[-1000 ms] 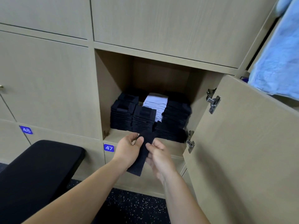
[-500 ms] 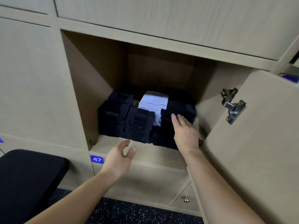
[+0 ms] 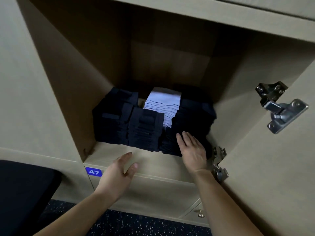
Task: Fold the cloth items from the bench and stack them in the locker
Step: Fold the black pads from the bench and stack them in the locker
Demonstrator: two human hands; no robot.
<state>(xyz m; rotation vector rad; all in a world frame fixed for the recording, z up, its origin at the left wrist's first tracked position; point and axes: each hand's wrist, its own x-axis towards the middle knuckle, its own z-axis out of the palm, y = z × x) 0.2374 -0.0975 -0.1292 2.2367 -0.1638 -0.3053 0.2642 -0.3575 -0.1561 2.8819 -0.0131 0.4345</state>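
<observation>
The open locker holds several stacks of folded dark cloths and one stack of folded white cloths behind them. My right hand lies flat with straight fingers against the front of the right-hand dark stack. My left hand hovers with relaxed fingers in front of the locker's bottom edge, holding nothing.
The locker door stands open on the right, with metal hinges above and below. A black padded bench is at the lower left. A blue label 47 marks the locker. A speckled dark floor lies below.
A second ago both hands held a folded dark cloth in front of the locker. It now lies on the right stack, and my right hand has slid lower down that stack. The view moved closer.
</observation>
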